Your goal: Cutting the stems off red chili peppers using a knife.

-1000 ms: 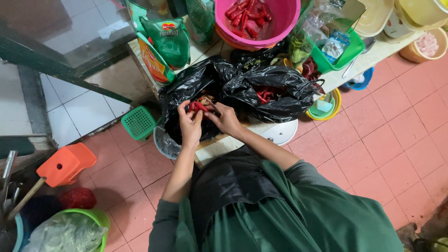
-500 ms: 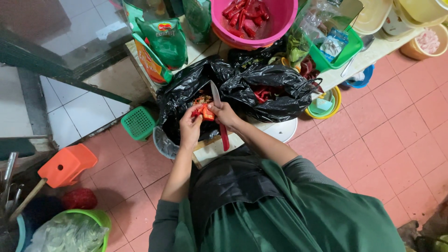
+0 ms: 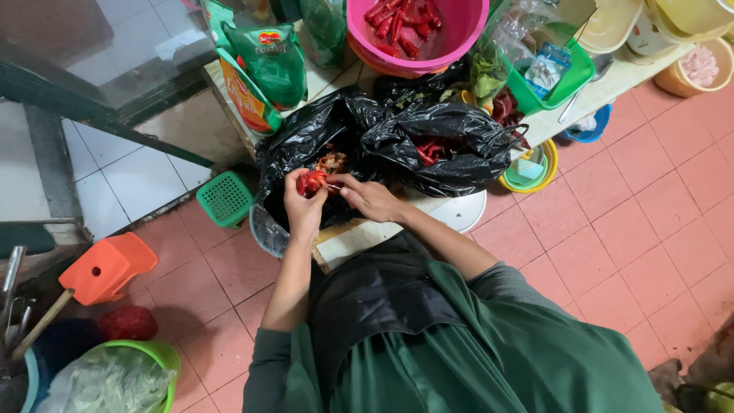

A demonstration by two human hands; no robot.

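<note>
We've got a red chilli (image 3: 312, 182) pinched in the left hand (image 3: 303, 205), right hand (image 3: 368, 197) nipping at its end, over the open black bag (image 3: 306, 145) at the table's near edge. Risk: seeds or scraps missing the bag, dropping onto the floor (image 3: 650, 222).

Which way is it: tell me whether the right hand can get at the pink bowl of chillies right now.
Probably yes: the right hand is beside the black bags, the pink bowl lies just beyond them, uncovered, reachable over the top.
</note>
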